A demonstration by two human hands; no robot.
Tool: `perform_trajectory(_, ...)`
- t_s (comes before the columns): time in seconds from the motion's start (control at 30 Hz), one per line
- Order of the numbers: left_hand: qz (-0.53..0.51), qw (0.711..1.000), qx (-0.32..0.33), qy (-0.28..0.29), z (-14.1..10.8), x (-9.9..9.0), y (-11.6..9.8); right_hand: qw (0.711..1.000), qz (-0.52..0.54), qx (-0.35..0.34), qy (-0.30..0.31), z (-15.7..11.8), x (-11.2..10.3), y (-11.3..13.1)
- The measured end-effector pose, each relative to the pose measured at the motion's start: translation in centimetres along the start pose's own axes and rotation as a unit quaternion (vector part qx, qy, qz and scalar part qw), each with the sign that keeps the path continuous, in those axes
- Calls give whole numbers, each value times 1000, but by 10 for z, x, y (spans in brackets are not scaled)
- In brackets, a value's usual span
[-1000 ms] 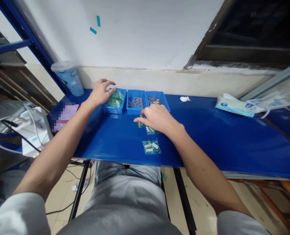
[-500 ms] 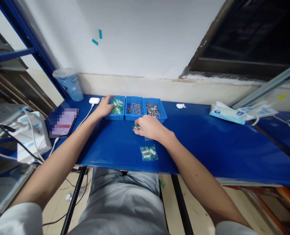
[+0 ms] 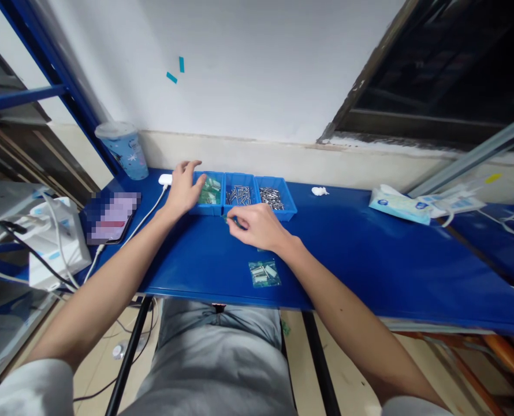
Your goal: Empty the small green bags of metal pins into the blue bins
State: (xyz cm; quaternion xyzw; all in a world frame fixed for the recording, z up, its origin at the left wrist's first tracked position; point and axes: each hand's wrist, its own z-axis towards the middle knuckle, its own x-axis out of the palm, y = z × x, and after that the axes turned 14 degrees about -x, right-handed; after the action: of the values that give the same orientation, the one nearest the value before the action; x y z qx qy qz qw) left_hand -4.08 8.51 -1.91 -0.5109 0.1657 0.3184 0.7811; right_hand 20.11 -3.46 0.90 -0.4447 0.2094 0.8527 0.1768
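Observation:
My left hand (image 3: pixel 185 188) is at the left side of the left blue bin (image 3: pixel 209 211), its fingers apart and holding nothing. That bin contains small green-tinted plastic packets (image 3: pixel 212 186). My right hand (image 3: pixel 259 224) hovers before the middle bin (image 3: pixel 226 185), thumb and fingertips pinched on a small green packet (image 3: pixel 225 219), mostly hidden by the fingers. Loose screws (image 3: pixel 241 195) fill the middle bin; short metal pieces (image 3: pixel 271 199) lie in the right bin (image 3: pixel 290 199). Below my right hand lies a flat packet (image 3: pixel 264 273) with white plugs and screws inside; another edge shows under the hand.
The blue table (image 3: pixel 347 260) runs against the wall. On the left are a cup (image 3: pixel 125 151), a phone (image 3: pixel 115 216), a white charging case (image 3: pixel 165 179) with a cable, and a power strip (image 3: pixel 60 245). A crumpled white scrap (image 3: pixel 320 190) and a tissue pack (image 3: pixel 399 205) are on the right.
My left hand has drawn back left from the packets in the bin, its fingers lifting and spreading. My right hand has shifted slightly left, still pinching the small packet.

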Motion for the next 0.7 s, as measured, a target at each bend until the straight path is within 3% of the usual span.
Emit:
perform_trajectory(0.07, 0, 996, 85, -14, -11, -14, -22, 995, 22, 0, -94, 0, -1, -2)
perform_trajectory(0.17, 0, 976, 210, 51, -31, -27, -53, 980, 14, 21, -199, -2, -5, -9)
perform_trajectory(0.23, -1, 959, 265, 102, -42, -28, -65, 973, -10, 32, -227, -4, -5, -13)
perform_trajectory(0.33, -6, 953, 271, 133, -52, -20, -69, 975, -20, 14, -221, -7, -3, -18)
perform_trajectory(0.53, -15, 965, 225, 133, -49, -11, -52, 985, -14, 24, -170, -7, 6, -20)
perform_trajectory(0.7, -33, 963, 237, 123, -47, -12, -51, 983, -31, 22, -181, -6, 10, -25)
